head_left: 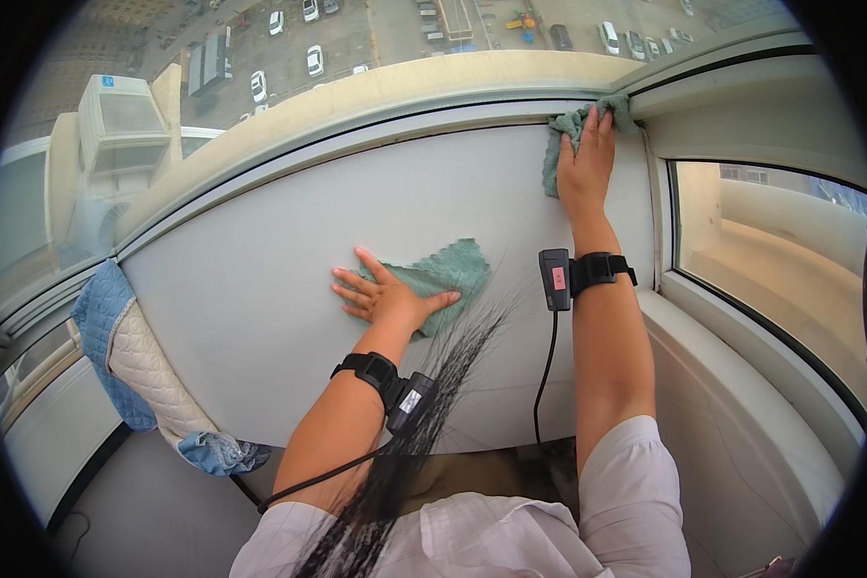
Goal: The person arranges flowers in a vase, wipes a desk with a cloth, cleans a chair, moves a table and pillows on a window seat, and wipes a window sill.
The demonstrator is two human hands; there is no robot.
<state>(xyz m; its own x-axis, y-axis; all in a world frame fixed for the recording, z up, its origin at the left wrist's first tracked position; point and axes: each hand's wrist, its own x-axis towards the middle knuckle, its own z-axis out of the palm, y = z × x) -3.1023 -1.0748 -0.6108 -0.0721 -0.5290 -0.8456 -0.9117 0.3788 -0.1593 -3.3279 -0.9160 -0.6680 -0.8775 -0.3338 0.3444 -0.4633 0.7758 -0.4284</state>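
Observation:
My left hand [392, 297] lies flat with fingers spread on the white sill board [250, 270], partly over a crumpled green cloth [462, 270]. Its thumb rests on this cloth, and the fingertips reach past it onto the board. Farther off on the right, my right hand [588, 164] presses a second green cloth [561, 135] into the corner where the window frame [472, 118] meets the side frame. Its fingers point away from me along the cloth, and part of that cloth bunches up beyond the fingertips.
A folded blue and cream quilted cloth [144, 356] hangs over the board's left end. On the right stands a side window [761, 231]. Beyond the front glass, far below, are parked cars [315, 60]. Black cables run from the wrist bands, and dark hair [405, 453] hangs beside my left forearm.

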